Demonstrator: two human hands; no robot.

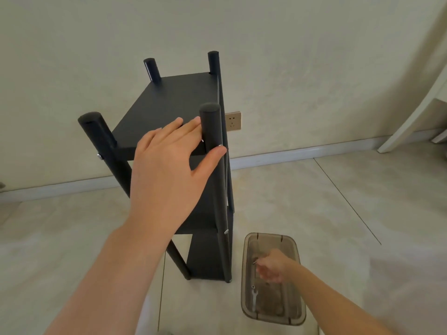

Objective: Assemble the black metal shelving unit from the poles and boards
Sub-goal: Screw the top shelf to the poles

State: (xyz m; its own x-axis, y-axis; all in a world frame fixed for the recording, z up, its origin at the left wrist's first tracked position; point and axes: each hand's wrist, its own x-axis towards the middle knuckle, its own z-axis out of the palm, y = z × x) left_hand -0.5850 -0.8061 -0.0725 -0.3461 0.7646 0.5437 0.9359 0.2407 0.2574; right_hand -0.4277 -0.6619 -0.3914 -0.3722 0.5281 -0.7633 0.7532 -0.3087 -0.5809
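The black shelving unit [174,100] stands upright on the floor, with four poles and three boards in view. My left hand [169,165] is spread flat over the front edge of the top board, its thumb against the front right pole [210,122]. Silver bolt heads show on the front poles. Low at the right, my right hand [272,267] reaches into a smoky clear plastic tray [298,298] on the floor. Its curled fingers pinch a small silver tool [254,262].
A small silver wrench [254,297] lies in the tray. The unit stands close to a pale wall with a socket [233,120] and a white skirting board. A slanted white furniture frame [411,112] stands at the far right. Tiled floor surrounds the unit.
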